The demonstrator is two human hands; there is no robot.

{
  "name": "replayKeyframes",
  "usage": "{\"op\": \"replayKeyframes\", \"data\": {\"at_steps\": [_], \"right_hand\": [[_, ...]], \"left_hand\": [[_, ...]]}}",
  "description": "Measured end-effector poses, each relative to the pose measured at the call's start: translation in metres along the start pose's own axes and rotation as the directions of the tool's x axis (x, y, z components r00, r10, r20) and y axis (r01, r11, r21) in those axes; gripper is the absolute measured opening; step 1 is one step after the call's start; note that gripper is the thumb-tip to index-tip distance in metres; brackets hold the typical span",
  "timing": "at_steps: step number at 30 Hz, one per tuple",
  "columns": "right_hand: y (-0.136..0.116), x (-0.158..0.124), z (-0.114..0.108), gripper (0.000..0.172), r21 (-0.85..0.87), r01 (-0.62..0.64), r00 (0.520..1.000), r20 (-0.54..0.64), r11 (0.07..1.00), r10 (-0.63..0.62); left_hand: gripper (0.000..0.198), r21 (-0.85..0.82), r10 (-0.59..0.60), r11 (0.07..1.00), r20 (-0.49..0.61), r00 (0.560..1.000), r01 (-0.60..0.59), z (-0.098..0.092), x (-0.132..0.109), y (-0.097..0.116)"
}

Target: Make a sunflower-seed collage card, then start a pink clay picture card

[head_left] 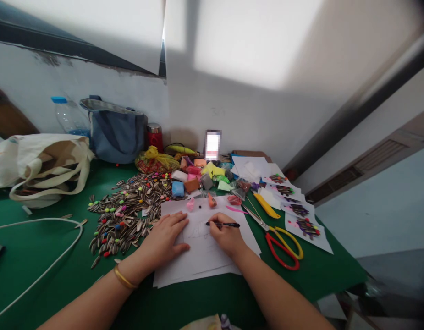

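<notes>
My right hand [227, 238] is closed around a black pen [223, 224], its tip on a white sheet of paper [201, 256] with faint pencil lines. My left hand [163, 238] lies flat with fingers stretched out, pressing the left side of the same sheet. A gold bangle [124, 277] sits on my left wrist. The sheet tops a small stack of paper on the green table [43, 247].
A pile of sunflower seeds with coloured beads [125, 213] lies left of the paper. Coloured clay blocks [194, 178] sit behind it. Red-and-yellow scissors [283, 245], a yellow cutter [267, 206] and finished craft sheets [297, 211] lie right. Bags [40, 165], a bottle [69, 114] and a white cable [43, 270] are left.
</notes>
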State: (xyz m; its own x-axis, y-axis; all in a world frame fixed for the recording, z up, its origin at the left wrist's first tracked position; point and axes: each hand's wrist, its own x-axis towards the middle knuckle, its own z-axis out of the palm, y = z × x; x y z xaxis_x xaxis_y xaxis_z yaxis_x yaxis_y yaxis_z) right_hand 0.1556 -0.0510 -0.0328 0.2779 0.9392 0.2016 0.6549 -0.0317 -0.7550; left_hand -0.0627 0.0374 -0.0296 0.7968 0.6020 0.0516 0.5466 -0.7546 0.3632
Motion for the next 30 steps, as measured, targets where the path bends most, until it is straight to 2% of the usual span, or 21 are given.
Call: {"op": "replayKeyframes", "data": {"at_steps": [7, 30], "right_hand": [[0.0017, 0.0009, -0.0012, 0.013, -0.033, -0.020, 1.000, -0.008, 0.999, 0.020], [0.0047, 0.0024, -0.0064, 0.014, 0.015, -0.096, 0.993, -0.066, 0.995, 0.097]], "left_hand": [[0.063, -0.018, 0.013, 1.000, -0.034, 0.999, -0.014, 0.0030, -0.0006, -0.0016], [0.065, -0.007, 0.012, 1.000, -0.010, 1.000, -0.012, 0.0022, -0.0008, -0.0021]]}}
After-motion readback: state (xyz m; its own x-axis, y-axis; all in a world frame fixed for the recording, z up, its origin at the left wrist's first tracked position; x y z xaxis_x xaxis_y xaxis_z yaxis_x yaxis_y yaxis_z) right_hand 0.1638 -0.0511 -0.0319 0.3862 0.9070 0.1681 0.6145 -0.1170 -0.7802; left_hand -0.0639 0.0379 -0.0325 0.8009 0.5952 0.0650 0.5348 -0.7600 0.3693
